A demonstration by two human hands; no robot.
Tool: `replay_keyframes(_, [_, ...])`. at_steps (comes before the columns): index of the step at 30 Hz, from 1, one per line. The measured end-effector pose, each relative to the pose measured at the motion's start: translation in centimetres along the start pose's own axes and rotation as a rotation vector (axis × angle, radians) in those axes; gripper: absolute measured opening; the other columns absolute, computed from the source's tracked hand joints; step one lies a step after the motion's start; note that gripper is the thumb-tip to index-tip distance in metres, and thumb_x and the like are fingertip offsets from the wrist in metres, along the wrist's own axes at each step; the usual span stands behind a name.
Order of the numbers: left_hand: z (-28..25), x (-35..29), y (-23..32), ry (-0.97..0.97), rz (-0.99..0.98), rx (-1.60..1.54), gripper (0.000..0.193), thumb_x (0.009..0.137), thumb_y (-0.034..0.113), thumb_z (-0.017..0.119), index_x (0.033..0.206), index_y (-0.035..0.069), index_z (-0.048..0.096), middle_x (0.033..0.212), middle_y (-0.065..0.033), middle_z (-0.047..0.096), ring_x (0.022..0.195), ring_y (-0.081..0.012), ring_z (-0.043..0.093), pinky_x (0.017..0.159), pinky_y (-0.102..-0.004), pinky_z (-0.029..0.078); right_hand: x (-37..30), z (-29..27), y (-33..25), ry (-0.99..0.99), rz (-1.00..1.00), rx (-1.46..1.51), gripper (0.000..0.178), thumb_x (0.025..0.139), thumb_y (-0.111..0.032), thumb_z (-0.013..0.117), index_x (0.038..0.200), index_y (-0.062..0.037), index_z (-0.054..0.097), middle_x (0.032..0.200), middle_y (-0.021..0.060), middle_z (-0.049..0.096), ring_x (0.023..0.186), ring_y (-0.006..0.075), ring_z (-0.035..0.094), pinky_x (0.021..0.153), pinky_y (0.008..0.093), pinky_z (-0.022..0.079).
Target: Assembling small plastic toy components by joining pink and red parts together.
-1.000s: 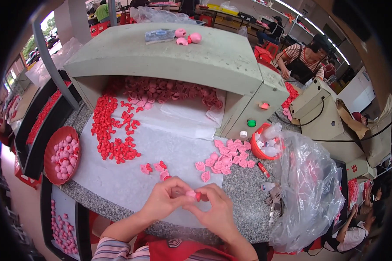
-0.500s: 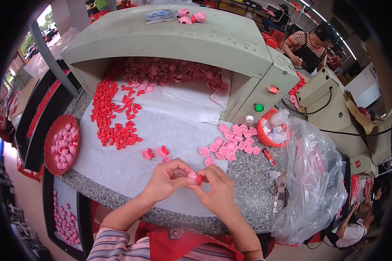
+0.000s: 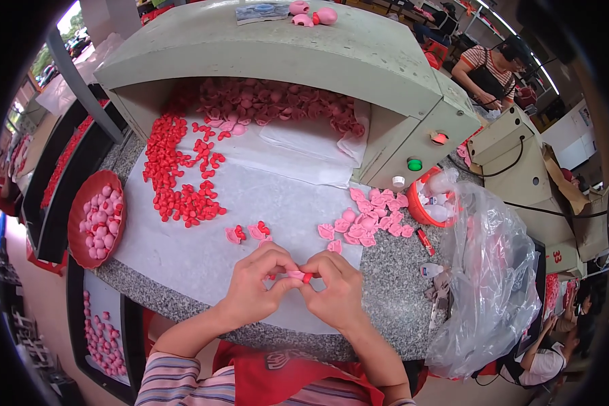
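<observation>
Two black trays [image 3: 106, 292] stand at the far left as I look on: the upper is loaded with red pieces, the lower with pink balls. Next to the right, a red fluted bowl [image 3: 96, 184] at the worktop's left edge contains more pink balls. A white sheet [image 3: 264, 196] covers the middle of the speckled worktop [image 3: 392, 298] and runs into the mouth of a pale grey-green machine [image 3: 271, 51]. On its left part lies a heap of loose red pieces [image 3: 166, 166]; to the right of this, nearer the person, are pink cups with red parts [image 3: 259, 232]. The left hand [image 3: 257, 281] is closed in a pinch, thumb against fingers, on a pink piece [image 3: 295, 275], positioned above the sheet's near part. A red piece [image 3: 307, 278] adjoins its right end (fingertips hide part of the contact). The right hand [image 3: 335, 287] pinches at the red piece, its fingertips close to those of the left. Further right, a cluster of pink cup-shaped pieces [image 3: 367, 220] overlaps the sheet's edge. Beyond are a red basket [image 3: 417, 211] of white bottles, a red tube [image 3: 425, 242], a small white bottle [image 3: 431, 270] and, rightmost, a clear plastic bag [image 3: 484, 284].
</observation>
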State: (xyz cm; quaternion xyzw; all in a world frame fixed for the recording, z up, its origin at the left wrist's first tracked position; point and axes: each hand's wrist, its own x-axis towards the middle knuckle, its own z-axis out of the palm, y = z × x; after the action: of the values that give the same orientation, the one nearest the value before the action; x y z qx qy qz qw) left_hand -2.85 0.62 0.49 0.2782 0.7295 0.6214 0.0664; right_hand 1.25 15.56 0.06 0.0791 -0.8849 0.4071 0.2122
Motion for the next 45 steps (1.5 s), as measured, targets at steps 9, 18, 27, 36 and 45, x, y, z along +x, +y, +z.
replay_keyframes(9, [-1.5,3.4,-3.8,-0.164,-0.147,-0.134,0.020,0.071,-0.001,0.067,0.088,0.000,0.056,0.093,-0.0072,0.052,0.088,-0.0150,0.057,0.075,-0.0282,0.050,1.7,1.3,1.9,-0.044,0.058,-0.091,0.016,0.062,-0.004,0.066,0.073,-0.0059,0.055,0.069,0.0053,0.052,0.065,0.0241,0.055,0.053,0.0337,0.044])
replay_keyframes(18, [-4.1,24.5,-14.1,0.346,0.015,0.711,0.040,0.066,0.019,0.072,0.103,0.009,0.059,0.096,-0.0131,0.058,0.086,-0.0240,0.058,0.069,-0.0343,0.049,7.0,6.8,7.9,-0.061,0.048,-0.363,0.018,0.068,0.002,0.060,0.086,-0.0034,0.059,0.085,0.0108,0.050,0.067,0.0279,0.057,0.057,0.0377,0.049])
replay_keyframes(27, [-3.4,28.5,-17.3,0.514,0.026,0.725,0.023,0.070,0.027,0.063,0.092,0.019,0.064,0.092,-0.0123,0.060,0.081,-0.0308,0.060,0.066,-0.0434,0.048,4.4,5.7,3.4,-0.226,0.020,-0.379,0.033,0.066,0.005,0.055,0.098,-0.0017,0.057,0.093,0.0123,0.050,0.077,0.0312,0.057,0.064,0.0384,0.049])
replay_keyframes(36, [-15.2,14.4,-6.8,0.324,-0.124,-1.069,0.035,0.085,0.008,0.052,0.117,-0.002,0.041,0.116,-0.0220,0.048,0.111,-0.0372,0.046,0.092,-0.0384,0.045,13.6,15.0,4.6,-0.301,-0.065,0.042,0.025,0.071,0.001,0.052,0.094,-0.0027,0.059,0.098,0.0123,0.056,0.084,0.0293,0.057,0.072,0.0378,0.047])
replay_keyframes(45, [-9.5,-1.1,-3.6,0.337,-0.227,-1.214,0.023,0.085,0.003,0.051,0.107,-0.002,0.051,0.109,-0.0205,0.056,0.109,-0.0332,0.051,0.089,-0.0327,0.048,15.5,19.9,3.1,-0.442,0.029,-0.033,0.025,0.070,-0.015,0.067,0.094,-0.0114,0.063,0.096,0.0117,0.059,0.085,0.0284,0.059,0.076,0.0374,0.047])
